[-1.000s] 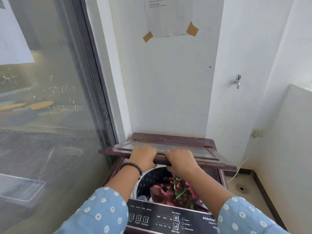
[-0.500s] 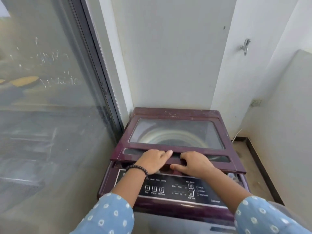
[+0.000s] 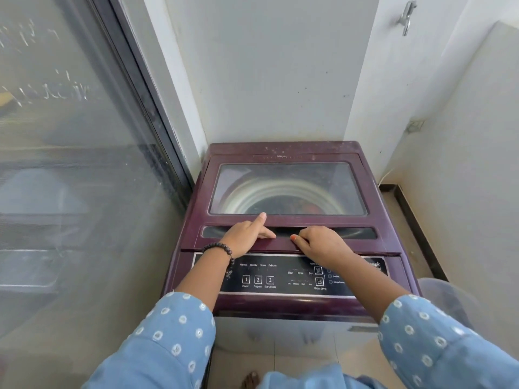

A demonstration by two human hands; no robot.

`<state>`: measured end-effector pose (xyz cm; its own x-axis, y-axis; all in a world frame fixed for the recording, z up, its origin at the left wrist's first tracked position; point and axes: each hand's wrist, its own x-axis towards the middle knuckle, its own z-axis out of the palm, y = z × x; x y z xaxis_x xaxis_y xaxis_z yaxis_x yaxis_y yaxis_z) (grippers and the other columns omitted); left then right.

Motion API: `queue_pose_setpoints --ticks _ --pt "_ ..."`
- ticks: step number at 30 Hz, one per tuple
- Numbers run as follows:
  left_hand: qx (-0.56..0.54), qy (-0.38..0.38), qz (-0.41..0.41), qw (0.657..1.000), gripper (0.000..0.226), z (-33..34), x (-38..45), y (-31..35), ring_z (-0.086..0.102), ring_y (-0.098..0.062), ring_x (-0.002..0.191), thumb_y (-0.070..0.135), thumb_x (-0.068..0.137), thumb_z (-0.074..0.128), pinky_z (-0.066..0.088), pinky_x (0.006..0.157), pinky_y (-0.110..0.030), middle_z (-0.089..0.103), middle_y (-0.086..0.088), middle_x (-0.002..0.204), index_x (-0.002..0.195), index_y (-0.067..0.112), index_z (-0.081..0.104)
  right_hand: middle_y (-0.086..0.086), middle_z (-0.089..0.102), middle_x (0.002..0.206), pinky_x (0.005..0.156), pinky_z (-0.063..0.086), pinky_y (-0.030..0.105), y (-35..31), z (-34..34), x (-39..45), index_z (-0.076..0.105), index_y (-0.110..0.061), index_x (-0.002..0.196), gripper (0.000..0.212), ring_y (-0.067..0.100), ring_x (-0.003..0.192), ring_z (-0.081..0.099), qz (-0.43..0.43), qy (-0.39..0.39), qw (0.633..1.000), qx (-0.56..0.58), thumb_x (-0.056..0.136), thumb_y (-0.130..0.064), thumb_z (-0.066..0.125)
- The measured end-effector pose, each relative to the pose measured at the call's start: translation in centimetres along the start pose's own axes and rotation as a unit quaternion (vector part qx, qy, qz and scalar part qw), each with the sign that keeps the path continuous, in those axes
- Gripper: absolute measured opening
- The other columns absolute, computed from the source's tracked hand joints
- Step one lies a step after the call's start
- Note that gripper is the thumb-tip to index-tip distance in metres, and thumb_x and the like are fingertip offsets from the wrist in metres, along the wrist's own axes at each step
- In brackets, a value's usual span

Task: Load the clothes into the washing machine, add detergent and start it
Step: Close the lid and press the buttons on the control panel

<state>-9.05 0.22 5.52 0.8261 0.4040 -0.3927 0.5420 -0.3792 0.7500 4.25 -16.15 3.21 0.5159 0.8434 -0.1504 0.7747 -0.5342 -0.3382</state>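
Note:
The maroon top-load washing machine (image 3: 280, 306) stands in a corner with its lid (image 3: 382, 228) lying flat and closed. Through the lid's glass window (image 3: 286, 186) I see the drum rim and dim coloured clothes (image 3: 304, 206). My left hand (image 3: 244, 237) rests on the lid's front edge, with the index finger raised and the thumb stretched out. My right hand (image 3: 323, 245) lies beside it, fingers curled on the lid's handle strip. The black control panel (image 3: 269, 279), with buttons 1, 2 and 3, sits just below my wrists. No detergent is in view.
A large glass door (image 3: 70, 164) runs along the left, tight against the machine. White walls close in behind and to the right, with a metal hook (image 3: 405, 18) and a socket (image 3: 415, 126). A pale translucent container (image 3: 443, 299) stands at the machine's right front.
The lid has come down from half raised over the open drum to fully closed. My hands followed it down, and my left fingers have loosened off the edge.

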Motion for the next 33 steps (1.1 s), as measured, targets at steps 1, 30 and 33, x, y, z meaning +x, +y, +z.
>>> queue_pose_setpoints --ticks 1,30,33 --pt "-0.006 -0.003 0.001 1.0 0.07 0.1 0.1 -0.3 0.065 -0.006 0.109 0.053 0.104 0.014 0.038 0.113 -0.035 0.074 0.003 0.113 0.102 0.023 0.077 0.006 0.064 0.08 0.066 0.035 0.034 0.1 0.3 0.0 0.052 -0.015 0.072 0.042 0.031 0.081 0.06 -0.001 0.003 1.0 -0.002 0.102 -0.043 0.039" --pt "-0.355 0.128 0.123 0.918 0.074 2.6 -2.7 -6.6 0.072 -0.031 0.093 0.044 0.101 0.013 0.056 0.087 -0.038 0.076 -0.013 0.086 0.083 0.006 0.074 -0.003 0.038 0.15 0.114 -0.007 0.066 -6.2 5.8 -1.7 0.034 -0.022 0.149 0.105 0.024 0.147 0.021 -0.012 0.046 0.998 0.031 0.063 -0.083 0.045" --pt "-0.344 0.124 0.137 0.921 0.072 2.7 -2.7 -6.8 0.072 -0.028 0.094 0.046 0.098 0.014 0.057 0.089 -0.039 0.076 -0.013 0.087 0.084 0.008 0.074 -0.004 0.039 0.147 0.113 -0.008 0.066 -6.4 5.8 -1.3 0.032 -0.022 0.15 0.108 0.023 0.145 0.024 -0.001 0.04 0.999 0.028 0.062 -0.084 0.046"
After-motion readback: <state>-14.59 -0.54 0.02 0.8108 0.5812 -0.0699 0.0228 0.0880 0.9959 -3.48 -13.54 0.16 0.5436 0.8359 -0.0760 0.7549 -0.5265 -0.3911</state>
